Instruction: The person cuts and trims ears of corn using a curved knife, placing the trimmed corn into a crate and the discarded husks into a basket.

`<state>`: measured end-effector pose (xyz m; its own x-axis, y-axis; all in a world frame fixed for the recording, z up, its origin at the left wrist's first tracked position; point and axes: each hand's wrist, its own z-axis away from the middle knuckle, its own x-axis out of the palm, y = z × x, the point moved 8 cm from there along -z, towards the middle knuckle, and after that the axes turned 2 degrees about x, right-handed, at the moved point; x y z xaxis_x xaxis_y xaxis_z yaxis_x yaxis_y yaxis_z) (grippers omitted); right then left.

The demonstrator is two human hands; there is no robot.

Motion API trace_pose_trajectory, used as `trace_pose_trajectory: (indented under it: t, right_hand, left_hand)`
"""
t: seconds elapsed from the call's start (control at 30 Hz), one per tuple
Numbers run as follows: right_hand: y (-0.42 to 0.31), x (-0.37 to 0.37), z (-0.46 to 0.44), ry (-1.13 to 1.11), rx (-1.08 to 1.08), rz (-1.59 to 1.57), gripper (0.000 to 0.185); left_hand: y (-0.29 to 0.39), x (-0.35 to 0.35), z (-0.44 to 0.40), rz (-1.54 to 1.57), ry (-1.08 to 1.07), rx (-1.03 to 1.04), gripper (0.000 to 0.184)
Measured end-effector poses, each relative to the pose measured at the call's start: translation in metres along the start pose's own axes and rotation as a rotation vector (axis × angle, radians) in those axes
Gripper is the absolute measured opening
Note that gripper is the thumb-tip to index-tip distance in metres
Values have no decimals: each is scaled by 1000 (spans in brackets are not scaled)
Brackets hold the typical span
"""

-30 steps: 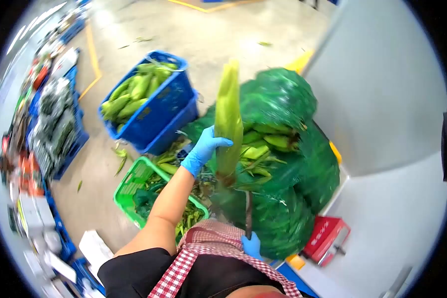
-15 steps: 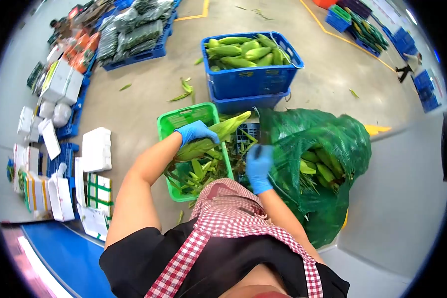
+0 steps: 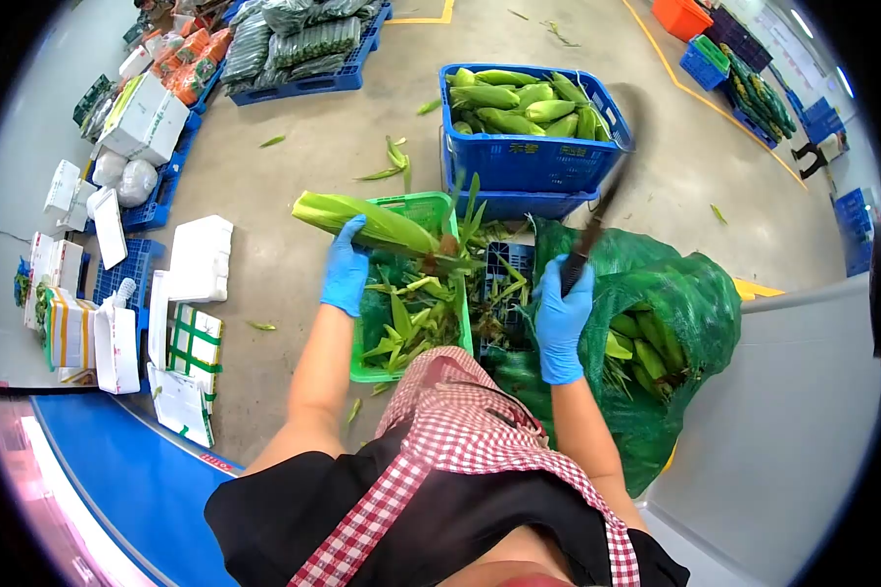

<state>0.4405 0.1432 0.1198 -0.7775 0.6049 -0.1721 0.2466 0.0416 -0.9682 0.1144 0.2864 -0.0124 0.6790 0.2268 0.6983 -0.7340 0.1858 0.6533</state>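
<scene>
My left hand point(image 3: 346, 269), in a blue glove, is closed around an ear of corn point(image 3: 372, 223) still in its green husk. The ear lies tilted above the green crate point(image 3: 382, 374), its brown-tufted end toward the right. Husk leaves and trimmings point(image 3: 401, 328) fill part of that crate. My right hand point(image 3: 563, 323), also gloved, grips the dark handle of a knife point(image 3: 597, 215); its raised blade is smeared by motion and looks curved. Beside my right hand an open green mesh sack point(image 3: 700, 293) holds several unhusked ears point(image 3: 648, 347).
Ahead, a blue crate point(image 3: 529, 161) full of corn sits on another blue crate point(image 3: 519, 203). A dark slatted crate point(image 3: 504, 328) with scraps stands between green crate and sack. White foam boxes point(image 3: 201, 259) are at left, a grey panel point(image 3: 803, 391) at right.
My left hand has swung the corn so its leafy tip now points left and its tufted end right. My right hand has moved right and raised the knife away from the corn.
</scene>
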Motion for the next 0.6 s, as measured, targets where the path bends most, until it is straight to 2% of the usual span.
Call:
trace_pose_trajectory:
  t: [0.03,0.1,0.17,0.2,0.23,0.27,0.33,0.43,0.5,0.53,0.6]
  right_hand:
    - [-20,3,4,129,2,-232,10]
    - [-25,20,15,214,-98,-331,11]
    - [35,54,46,85,-130,308,21]
    - [99,80,71,-249,143,578,29]
    - [185,89,109,-726,385,763,40]
    - [224,78,142,-903,386,809,40]
    - [247,55,154,-943,485,792,37]
    - [227,-2,136,-663,858,550,28]
    - [239,-24,132,-628,861,463,24]
    - [251,-38,142,-604,942,428,24]
    - [262,-62,161,-578,1044,450,24]
  left_hand:
    - [-5,0,-5,32,-8,34,33]
    - [-15,1,-12,92,-24,96,33]
    - [-17,7,-9,107,14,131,36]
    - [-18,8,-10,108,38,146,39]
    - [-19,8,-12,113,60,166,42]
    - [-10,3,-16,-38,37,289,42]
    - [-2,-1,-25,56,76,188,42]
    - [-15,-14,-21,201,176,21,45]
    - [-29,-8,-30,293,190,-77,48]
    - [-40,-6,-31,234,262,-116,50]
    - [-71,7,-53,253,228,-236,55]
